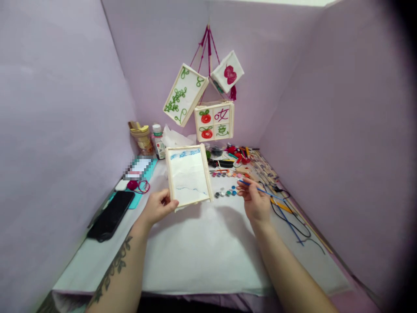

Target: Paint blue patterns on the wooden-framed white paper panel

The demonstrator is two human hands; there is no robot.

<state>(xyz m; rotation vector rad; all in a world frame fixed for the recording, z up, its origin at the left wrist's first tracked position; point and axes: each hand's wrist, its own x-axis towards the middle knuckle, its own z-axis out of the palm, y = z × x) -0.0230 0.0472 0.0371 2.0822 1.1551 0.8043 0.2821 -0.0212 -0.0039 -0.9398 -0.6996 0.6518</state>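
Note:
My left hand [160, 206] grips the lower left corner of a wooden-framed paper panel [190, 174], held tilted up above the table. Blue paint runs in a band along the panel's top, and a thin blue wavy line crosses its lower part. Between the fingers of my right hand [256, 201] is a slim blue paintbrush [260, 189], its tip pointing left toward the panel but apart from it. Small round paint pots [223, 191] in several colours sit on the table between the panel and my right hand.
Decorated frames [185, 94] hang on purple cords at the back. A black phone [112, 215] and a turquoise mat [141, 191] lie at left, with a bottle [158, 141] and a cup [142, 141] behind. Pliers [221, 163], a glue gun cable [306, 226] and sticks [265, 167] are at right.

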